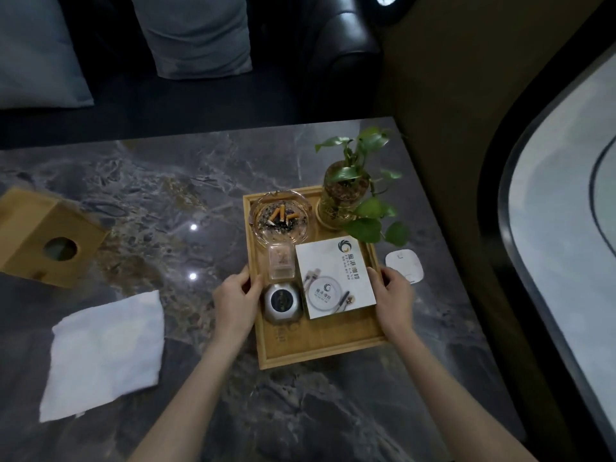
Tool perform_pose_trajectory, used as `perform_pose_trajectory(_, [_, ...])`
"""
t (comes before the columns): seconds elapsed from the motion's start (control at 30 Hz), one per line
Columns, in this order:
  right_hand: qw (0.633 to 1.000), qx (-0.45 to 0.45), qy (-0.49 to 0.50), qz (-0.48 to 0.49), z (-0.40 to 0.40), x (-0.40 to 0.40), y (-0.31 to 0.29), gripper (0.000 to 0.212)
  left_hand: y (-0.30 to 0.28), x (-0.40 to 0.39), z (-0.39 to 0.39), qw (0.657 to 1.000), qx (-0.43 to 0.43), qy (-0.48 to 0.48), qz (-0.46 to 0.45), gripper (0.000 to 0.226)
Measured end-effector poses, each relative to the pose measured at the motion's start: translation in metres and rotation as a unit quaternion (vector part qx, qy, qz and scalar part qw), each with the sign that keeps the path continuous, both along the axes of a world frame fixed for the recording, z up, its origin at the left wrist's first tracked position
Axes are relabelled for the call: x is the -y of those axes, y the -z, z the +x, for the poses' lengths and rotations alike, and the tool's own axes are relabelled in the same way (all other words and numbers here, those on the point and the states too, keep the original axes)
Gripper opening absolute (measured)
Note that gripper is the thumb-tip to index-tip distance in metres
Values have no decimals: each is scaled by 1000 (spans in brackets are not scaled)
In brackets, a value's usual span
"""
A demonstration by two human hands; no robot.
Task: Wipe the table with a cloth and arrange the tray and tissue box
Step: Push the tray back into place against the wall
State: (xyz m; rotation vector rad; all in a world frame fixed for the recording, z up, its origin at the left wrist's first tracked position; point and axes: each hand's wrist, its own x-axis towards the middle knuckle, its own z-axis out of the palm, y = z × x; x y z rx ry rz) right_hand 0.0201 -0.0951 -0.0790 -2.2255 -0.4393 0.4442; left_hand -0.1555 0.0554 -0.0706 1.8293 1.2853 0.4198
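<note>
A wooden tray (320, 350) rests on the right part of the dark marble table (160, 195). My left hand (235, 300) grips its left rim and my right hand (393, 295) grips its right rim. On the tray stand a glass ashtray (280, 217) with cigarette butts, a potted plant (346, 195), a white booklet (336, 278), a small clear box (281, 266) and a round metal item (283, 300). A white cloth (106, 351) lies flat at the near left. The wooden tissue box (43, 238) sits at the far left.
A small white square device (405, 263) lies on the table just right of the tray. A dark sofa (346, 61) with grey cushions (196, 35) stands behind the table. The table's right edge runs close to the tray.
</note>
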Motion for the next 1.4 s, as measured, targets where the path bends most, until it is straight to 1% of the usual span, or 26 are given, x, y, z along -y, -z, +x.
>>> perform_pose_trajectory(0.1, [1000, 29, -9, -2, 24, 16, -11, 25, 1, 18, 23, 1000, 10, 10, 6, 20])
perform_pose_trajectory(0.23, [999, 36, -3, -5, 55, 38, -15, 22, 2, 38, 55, 1000, 9, 13, 13, 19])
perform_pose_trajectory(0.4, [1000, 26, 0, -9, 91, 60, -10, 25, 8, 56, 90, 1000, 21, 10, -2, 21])
perform_pose_trajectory(0.5, [1000, 25, 0, -7, 106, 67, -9, 24, 10, 62, 109, 1000, 10, 17, 2, 21])
perform_pose_trajectory(0.67, [1000, -7, 17, -4, 128, 72, 7, 28, 14, 64, 133, 1000, -3, 20, 2, 20])
perform_pose_trajectory(0.93, [998, -50, 45, -3, 137, 65, 24, 25, 34, 56, 146, 998, -45, 35, -4, 21])
perform_pose_trajectory(1.07, [997, -55, 48, -4, 142, 64, 29, 27, 41, 57, 149, 997, -56, 42, -13, 23])
perform_pose_trajectory(1.23, [994, -94, 62, 2, 143, 66, 30, 31, 41, 58, 154, 997, -63, 46, 1, 22])
perform_pose_trajectory(1.4, [995, -89, 54, -1, 144, 66, 26, 30, 41, 57, 158, 997, -68, 44, -2, 24])
